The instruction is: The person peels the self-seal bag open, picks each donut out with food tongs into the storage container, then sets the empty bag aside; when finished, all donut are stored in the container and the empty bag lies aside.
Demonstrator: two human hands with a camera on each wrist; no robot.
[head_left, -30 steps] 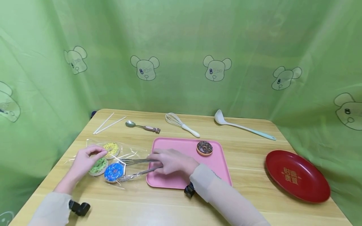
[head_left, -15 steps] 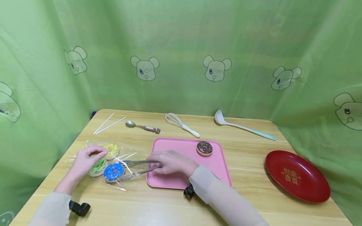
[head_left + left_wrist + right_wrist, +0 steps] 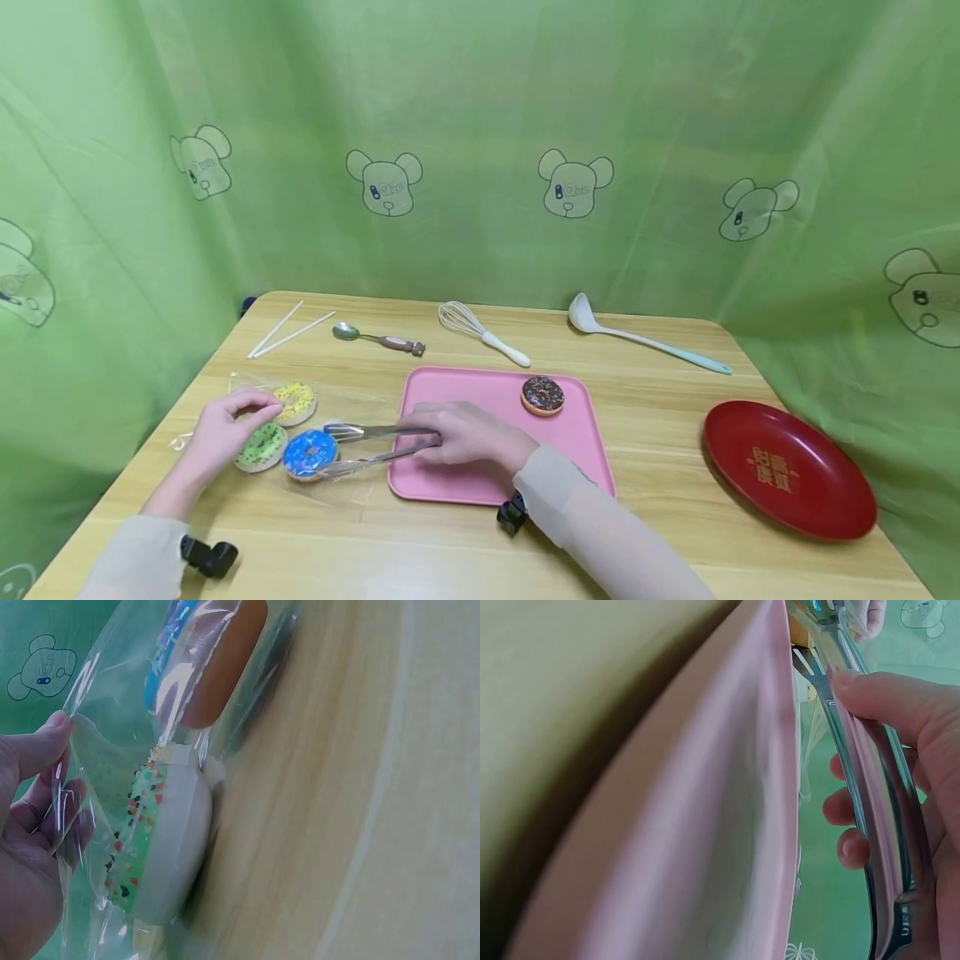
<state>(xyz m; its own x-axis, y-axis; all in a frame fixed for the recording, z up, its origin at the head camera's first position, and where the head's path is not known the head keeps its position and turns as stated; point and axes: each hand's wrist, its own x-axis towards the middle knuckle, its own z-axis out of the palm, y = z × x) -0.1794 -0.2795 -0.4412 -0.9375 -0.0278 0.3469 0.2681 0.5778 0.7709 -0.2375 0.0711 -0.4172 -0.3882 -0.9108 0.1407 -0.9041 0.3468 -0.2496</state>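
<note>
In the head view, my left hand pinches the edge of a clear plastic bag at the left. Inside are a yellow doughnut, a green doughnut and a blue doughnut, all with sprinkles. With my right hand I grip metal tongs, fingers and thumb wrapped around their arms in the right wrist view. The tongs' tips reach into the bag, one on either side of the blue doughnut's right part. Glare on the plastic blurs where they touch it.
A pink tray lies under my right hand, bearing a chocolate doughnut. Along the back are white sticks, a spoon, a whisk and a ladle. At the right stands a red plate.
My right hand and the tongs have shifted slightly right, and the blue doughnut has moved a little right with them. The bag's folds have changed shape. My left hand stays in place.
</note>
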